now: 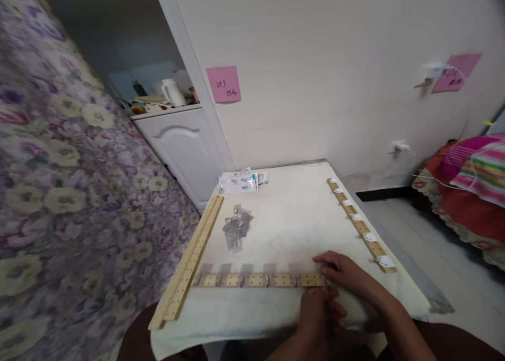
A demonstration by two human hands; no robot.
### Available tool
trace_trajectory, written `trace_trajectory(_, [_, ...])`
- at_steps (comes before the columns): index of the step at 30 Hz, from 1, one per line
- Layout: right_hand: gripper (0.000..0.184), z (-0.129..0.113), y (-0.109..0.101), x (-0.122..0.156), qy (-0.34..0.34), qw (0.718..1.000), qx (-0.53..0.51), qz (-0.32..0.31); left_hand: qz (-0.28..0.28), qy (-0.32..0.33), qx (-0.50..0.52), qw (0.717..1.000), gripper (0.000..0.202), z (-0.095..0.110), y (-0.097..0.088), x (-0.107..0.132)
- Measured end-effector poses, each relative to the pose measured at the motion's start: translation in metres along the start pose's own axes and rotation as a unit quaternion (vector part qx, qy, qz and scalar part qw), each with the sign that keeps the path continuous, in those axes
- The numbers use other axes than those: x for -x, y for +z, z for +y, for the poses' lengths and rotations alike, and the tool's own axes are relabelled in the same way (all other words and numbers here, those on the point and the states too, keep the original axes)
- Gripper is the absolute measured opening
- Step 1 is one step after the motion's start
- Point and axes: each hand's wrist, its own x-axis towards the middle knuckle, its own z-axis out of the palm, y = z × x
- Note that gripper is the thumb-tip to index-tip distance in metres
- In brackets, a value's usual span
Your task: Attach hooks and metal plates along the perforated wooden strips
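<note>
A perforated wooden strip (256,280) lies across the near part of a table covered in white cloth (292,219), with several small metal clips along it. My right hand (345,274) rests at the strip's right end, fingers held together and pressed onto the wood. My left hand (320,313) sits just in front of it at the table's near edge. Its fingers are curled in, and what they hold is hidden.
Two long wooden strips (189,261) lie along the left edge. Another strip with white clips (361,227) runs down the right side. A pile of bagged metal clips (236,227) and a flat packet (240,183) lie at the back left. A floral cloth (59,182) hangs left.
</note>
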Motion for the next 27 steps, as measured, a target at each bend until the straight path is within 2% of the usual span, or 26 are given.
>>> trace_trajectory(6, [0.034, -0.011, -0.008, 0.003, -0.001, 1.000, 0.005, 0.005, 0.000, -0.004, -0.002, 1.000, 0.031, 0.000, 0.000, -0.002])
trace_trajectory(9, [0.033, -0.010, -0.010, 0.003, -0.006, 1.000, 0.009, 0.008, 0.001, 0.005, -0.007, 1.000, 0.030, 0.003, 0.002, -0.001])
trace_trajectory(14, [0.035, -0.006, -0.013, 0.003, 0.021, 1.000, 0.004, 0.022, 0.005, -0.003, -0.012, 1.000, 0.027, 0.007, 0.004, 0.003])
trace_trajectory(20, [0.030, -0.010, -0.015, 0.006, 0.009, 1.000, -0.013, 0.011, -0.004, -0.008, -0.004, 1.000, 0.028, 0.003, 0.001, -0.002])
trace_trajectory(27, [0.033, -0.015, -0.014, 0.008, 0.035, 0.999, -0.021, 0.004, -0.009, 0.001, -0.007, 1.000, 0.029, 0.000, -0.001, -0.004])
